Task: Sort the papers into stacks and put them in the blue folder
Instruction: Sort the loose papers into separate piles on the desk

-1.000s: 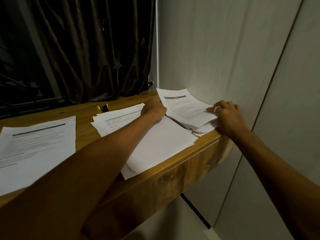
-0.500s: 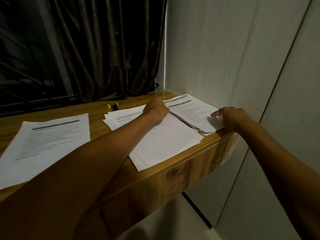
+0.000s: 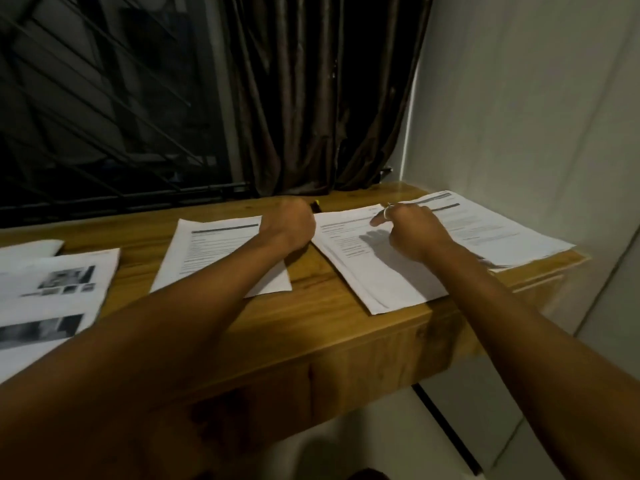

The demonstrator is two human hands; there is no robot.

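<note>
I see a honey-brown wooden desk (image 3: 332, 306) with darker grain. The white paper stack (image 3: 381, 271) carries grey text under dark header bars; the sheet (image 3: 59, 289) at lower left shows grey-black photo blocks. Dark brown curtain (image 3: 311, 98) upper centre, pale grey wall (image 3: 519, 98) at right.

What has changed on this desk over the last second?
The right hand let go of the right stack, which now lies flat, and moved left onto the middle stack. The left hand left that stack for the far corner of the single sheet. The stacks kept their places on the desk.
</note>
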